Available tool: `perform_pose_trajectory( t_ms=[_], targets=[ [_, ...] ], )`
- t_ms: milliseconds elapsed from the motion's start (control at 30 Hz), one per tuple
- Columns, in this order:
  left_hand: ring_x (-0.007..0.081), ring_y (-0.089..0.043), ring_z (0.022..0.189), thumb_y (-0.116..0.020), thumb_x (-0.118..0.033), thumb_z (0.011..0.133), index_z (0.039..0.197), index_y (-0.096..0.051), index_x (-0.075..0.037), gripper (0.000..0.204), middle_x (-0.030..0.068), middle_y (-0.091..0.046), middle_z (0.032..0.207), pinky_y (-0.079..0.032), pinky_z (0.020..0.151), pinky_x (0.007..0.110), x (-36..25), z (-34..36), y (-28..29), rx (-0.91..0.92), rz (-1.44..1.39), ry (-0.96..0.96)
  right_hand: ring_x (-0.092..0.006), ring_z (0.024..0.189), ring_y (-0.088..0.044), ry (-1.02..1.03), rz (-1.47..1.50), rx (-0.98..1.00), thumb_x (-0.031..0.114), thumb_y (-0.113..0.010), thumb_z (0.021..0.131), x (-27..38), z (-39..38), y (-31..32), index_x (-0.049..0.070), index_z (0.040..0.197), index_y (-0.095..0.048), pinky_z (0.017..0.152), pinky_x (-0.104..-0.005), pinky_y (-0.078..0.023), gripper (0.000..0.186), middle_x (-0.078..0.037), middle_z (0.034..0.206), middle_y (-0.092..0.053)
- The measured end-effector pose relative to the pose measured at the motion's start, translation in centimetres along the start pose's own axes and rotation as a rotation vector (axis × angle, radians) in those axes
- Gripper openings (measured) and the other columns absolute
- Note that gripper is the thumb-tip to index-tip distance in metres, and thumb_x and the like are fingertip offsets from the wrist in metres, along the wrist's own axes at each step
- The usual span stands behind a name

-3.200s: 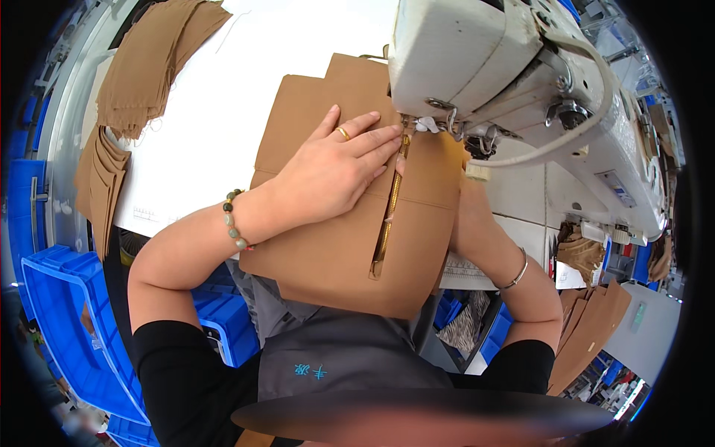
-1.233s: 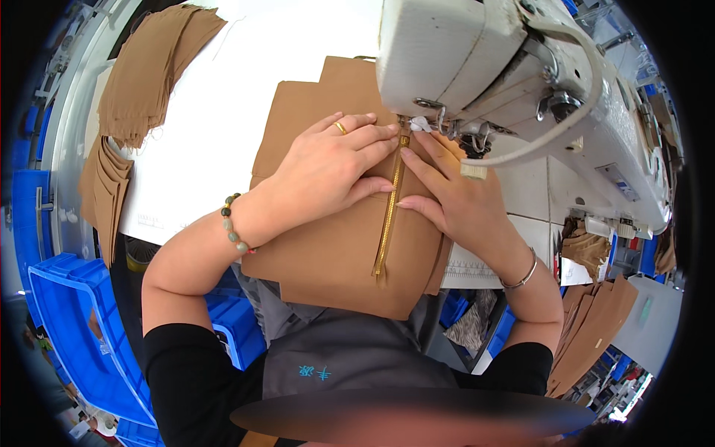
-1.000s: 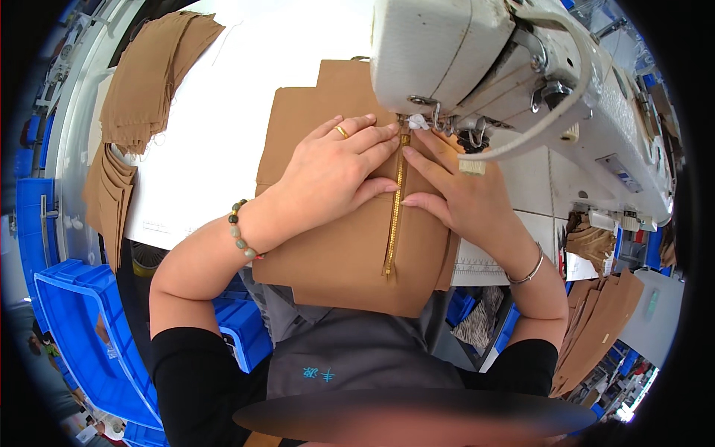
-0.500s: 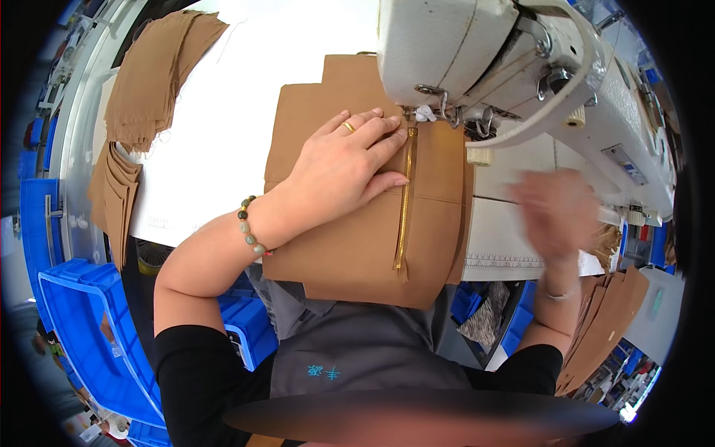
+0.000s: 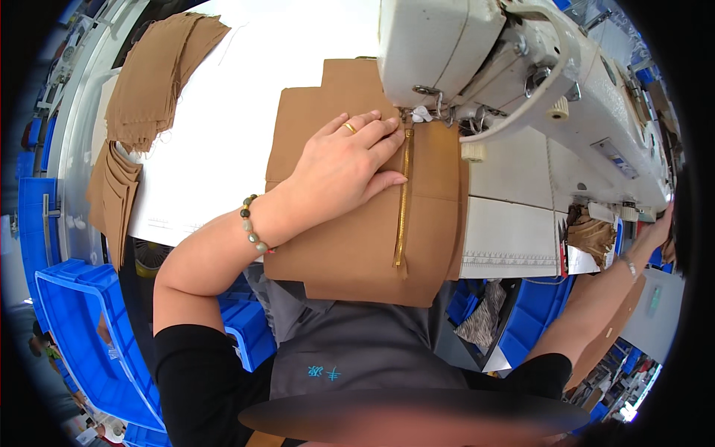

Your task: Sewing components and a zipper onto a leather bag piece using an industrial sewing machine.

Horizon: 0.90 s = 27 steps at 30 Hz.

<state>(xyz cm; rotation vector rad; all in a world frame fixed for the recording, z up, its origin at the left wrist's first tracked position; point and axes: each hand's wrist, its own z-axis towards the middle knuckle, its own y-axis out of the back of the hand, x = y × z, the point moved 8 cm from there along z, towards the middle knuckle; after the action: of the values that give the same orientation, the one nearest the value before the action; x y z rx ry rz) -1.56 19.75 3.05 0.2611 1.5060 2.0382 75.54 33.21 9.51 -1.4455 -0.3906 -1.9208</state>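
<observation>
Our left hand (image 5: 344, 167) lies flat, fingers spread, pressing on the brown fabric panel (image 5: 357, 238), fingertips touching the gold zipper (image 5: 403, 201) at its 3 o'clock side. The panel rests on the white table (image 5: 246, 97), its lower edge hanging over toward our body, its top tucked under the sewing machine (image 5: 477, 67) at 12 o'clock. Our right hand (image 5: 659, 227) reaches far out at 3 o'clock; we cannot tell whether it grips anything. Stacked brown pieces (image 5: 149, 82) sit at 10 o'clock, blue bins (image 5: 82, 328) at 8.
</observation>
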Motion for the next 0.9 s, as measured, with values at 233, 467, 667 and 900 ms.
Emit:
perform_pose_trajectory(
  t_ms=[233, 467, 667, 900],
  targets=[
    [0.0280, -0.060, 0.127, -0.075, -0.039, 0.087, 0.129, -0.066, -0.005, 0.055, 0.0087, -0.065, 0.134, -0.049, 0.105, 0.041, 0.5, -0.7, 0.0, -0.006, -0.020, 0.013, -0.0328, 0.125, -0.060, 0.056, 0.154, -0.018, 0.035, -0.046, 0.109, 0.9, -9.8, -3.9, -0.002, 0.141, -0.052, 0.105, -0.0490, -0.053, 0.049, -0.017, 0.141, -0.058],
    [0.0285, -0.060, 0.126, -0.074, -0.040, 0.088, 0.132, -0.065, -0.005, 0.056, 0.0089, -0.064, 0.134, -0.049, 0.106, 0.041, 0.4, -0.5, 0.0, -0.011, -0.016, -0.005, -0.0331, 0.127, -0.059, -0.035, 0.238, 0.023, 0.030, -0.045, 0.108, -0.3, -10.2, -4.2, 0.000, 0.143, -0.050, 0.106, -0.0487, -0.054, 0.046, -0.016, 0.143, -0.057],
    [0.0300, -0.060, 0.125, -0.073, -0.041, 0.088, 0.133, -0.064, -0.005, 0.058, 0.0090, -0.065, 0.135, -0.048, 0.107, 0.043, 0.5, -0.3, -0.5, -0.016, -0.023, -0.016, -0.0305, 0.127, -0.058, -0.029, 0.210, 0.123, 0.025, -0.049, 0.107, -2.4, -8.9, -1.8, -0.001, 0.142, -0.052, 0.103, -0.0461, -0.054, 0.044, -0.017, 0.142, -0.057],
    [0.0295, -0.060, 0.126, -0.073, -0.041, 0.088, 0.131, -0.065, -0.006, 0.056, 0.0093, -0.065, 0.133, -0.048, 0.107, 0.042, 0.6, -0.4, -0.4, -0.011, -0.016, -0.008, -0.0287, 0.108, -0.063, 0.786, -0.529, -0.254, 0.017, -0.058, 0.104, 10.4, -22.5, -4.9, -0.010, 0.132, -0.052, 0.094, -0.0364, -0.052, 0.039, -0.022, 0.129, -0.061]
  ],
)
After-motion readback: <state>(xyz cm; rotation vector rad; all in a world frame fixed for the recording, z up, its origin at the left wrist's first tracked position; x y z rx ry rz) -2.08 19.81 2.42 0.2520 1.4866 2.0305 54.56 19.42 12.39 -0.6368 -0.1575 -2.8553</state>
